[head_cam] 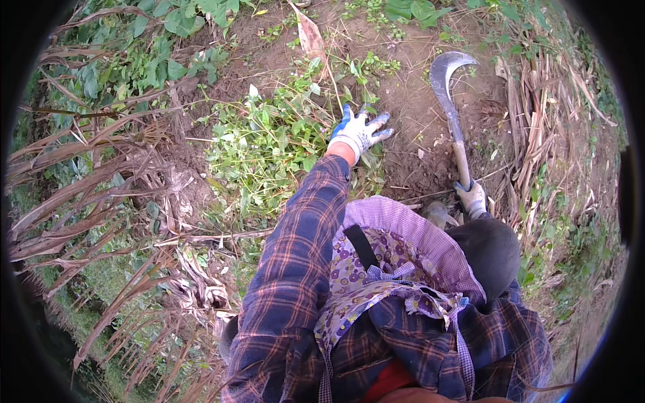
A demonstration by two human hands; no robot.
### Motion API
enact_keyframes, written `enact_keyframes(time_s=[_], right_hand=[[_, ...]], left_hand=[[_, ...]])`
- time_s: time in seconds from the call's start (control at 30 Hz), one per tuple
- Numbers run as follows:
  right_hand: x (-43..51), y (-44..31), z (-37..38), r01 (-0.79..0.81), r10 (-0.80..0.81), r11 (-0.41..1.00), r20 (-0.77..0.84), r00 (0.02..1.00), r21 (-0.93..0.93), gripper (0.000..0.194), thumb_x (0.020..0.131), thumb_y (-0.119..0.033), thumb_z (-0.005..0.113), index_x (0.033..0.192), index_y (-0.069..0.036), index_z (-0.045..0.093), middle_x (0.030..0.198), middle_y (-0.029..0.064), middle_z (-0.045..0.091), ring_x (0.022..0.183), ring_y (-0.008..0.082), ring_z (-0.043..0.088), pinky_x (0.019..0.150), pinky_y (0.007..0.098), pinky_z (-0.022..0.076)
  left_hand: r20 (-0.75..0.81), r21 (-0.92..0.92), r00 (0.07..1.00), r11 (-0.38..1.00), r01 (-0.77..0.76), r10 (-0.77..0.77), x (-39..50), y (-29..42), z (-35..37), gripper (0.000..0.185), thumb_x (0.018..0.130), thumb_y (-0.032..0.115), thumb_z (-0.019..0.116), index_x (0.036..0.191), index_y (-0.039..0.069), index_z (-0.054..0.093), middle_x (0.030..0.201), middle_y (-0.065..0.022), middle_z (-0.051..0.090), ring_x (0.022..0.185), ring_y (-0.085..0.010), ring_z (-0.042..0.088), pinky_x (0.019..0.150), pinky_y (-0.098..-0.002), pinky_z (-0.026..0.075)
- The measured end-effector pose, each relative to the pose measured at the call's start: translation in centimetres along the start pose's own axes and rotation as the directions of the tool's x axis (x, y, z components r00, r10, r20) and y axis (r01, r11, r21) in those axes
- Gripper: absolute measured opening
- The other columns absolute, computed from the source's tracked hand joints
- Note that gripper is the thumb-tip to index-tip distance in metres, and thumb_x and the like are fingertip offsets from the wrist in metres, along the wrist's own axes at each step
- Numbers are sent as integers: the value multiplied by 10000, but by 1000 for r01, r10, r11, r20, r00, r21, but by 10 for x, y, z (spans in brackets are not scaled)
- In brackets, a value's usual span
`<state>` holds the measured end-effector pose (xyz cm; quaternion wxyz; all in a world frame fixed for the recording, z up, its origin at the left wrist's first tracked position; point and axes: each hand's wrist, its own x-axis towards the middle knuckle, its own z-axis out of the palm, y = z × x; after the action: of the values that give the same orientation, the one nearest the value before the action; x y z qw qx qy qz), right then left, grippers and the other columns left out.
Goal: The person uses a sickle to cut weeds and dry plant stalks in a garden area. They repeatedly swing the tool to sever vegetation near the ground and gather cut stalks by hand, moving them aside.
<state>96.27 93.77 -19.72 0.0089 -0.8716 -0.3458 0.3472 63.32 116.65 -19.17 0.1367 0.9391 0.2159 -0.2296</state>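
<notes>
My left hand [360, 130], in a white and blue work glove, is stretched forward with its fingers spread. It is over the right edge of a patch of low green weeds [267, 146], beside bare brown soil [413, 116]; whether it presses on the plants I cannot tell. Close to my right knee, my gloved right hand [472, 198] is closed around the wooden handle [460, 158] of a sickle. The sickle's curved metal blade [443, 80] points away from me, its hooked tip bending to the right above the soil.
Dry brown stalks and leaves [90, 186] spread along the left. A bundle of dry stalks [531, 121] lies on the right. Broad-leaved green plants [181, 20] grow at the far left, and a single dry leaf [310, 35] lies ahead. My dark-covered knee [489, 254] is beside the sickle hand.
</notes>
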Motion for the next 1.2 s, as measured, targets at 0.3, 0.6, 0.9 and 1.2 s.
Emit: enact_keyframes(time_s=[0.3,0.6,0.9,1.2], right_hand=[[17,4,19,-56,51,991,48,998,120,412,709,-324,773,911,10,641,669,58,622,553,142,555,539,317,470],[22,8,16,-107,82,957,100,992,270,324,730,-280,783,818,-23,605,596,-19,542,465,84,466,423,269,377],[48,44,25,-88,22,940,199,980,329,333,726,-292,784,820,-3,649,659,-44,540,532,62,420,473,245,337],[56,52,14,-68,43,981,142,989,181,558,685,-448,795,860,63,654,711,21,598,560,125,479,515,297,411]], left_hand=[[174,-172,939,929,327,-298,-4,8,25,313,888,148,504,1189,104,581,950,-99,701,869,-271,680,720,-439,512],[456,-250,890,955,159,-29,-168,60,52,155,766,167,584,795,148,735,782,-61,708,764,-248,691,646,-366,527],[576,563,233,586,582,-784,-650,30,127,208,865,241,525,870,218,731,888,-13,708,877,-189,654,681,-397,473],[475,9,766,872,489,-434,-392,33,73,162,835,208,534,930,196,666,1058,-24,585,1035,-215,535,928,-416,392]])
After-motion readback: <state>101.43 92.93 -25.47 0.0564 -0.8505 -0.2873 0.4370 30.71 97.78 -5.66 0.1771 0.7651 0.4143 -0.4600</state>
